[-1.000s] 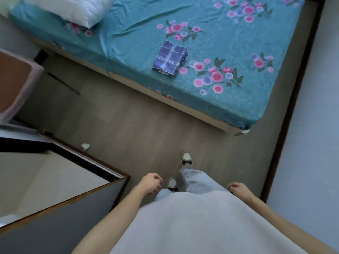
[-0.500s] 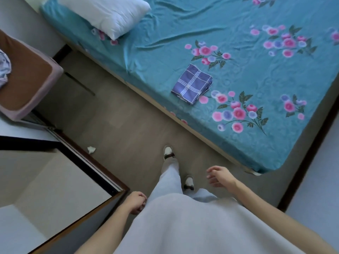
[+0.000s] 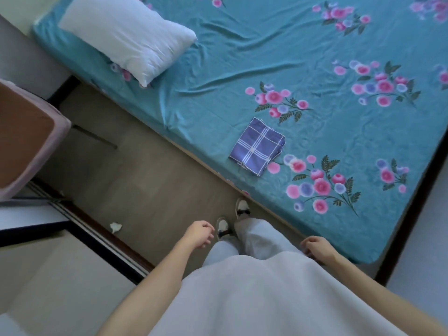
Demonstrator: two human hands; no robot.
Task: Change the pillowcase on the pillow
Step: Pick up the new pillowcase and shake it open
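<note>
White pillow (image 3: 131,42), plump and bare of pattern, lies at the head of the bed (image 3: 242,57) on the teal flowered sheet; a folded blue checked pillowcase (image 3: 258,146) lies flat near the bed's near edge, well apart from it. Left hand (image 3: 200,235) and right hand (image 3: 316,247) hang loosely curled, holding nothing
</note>
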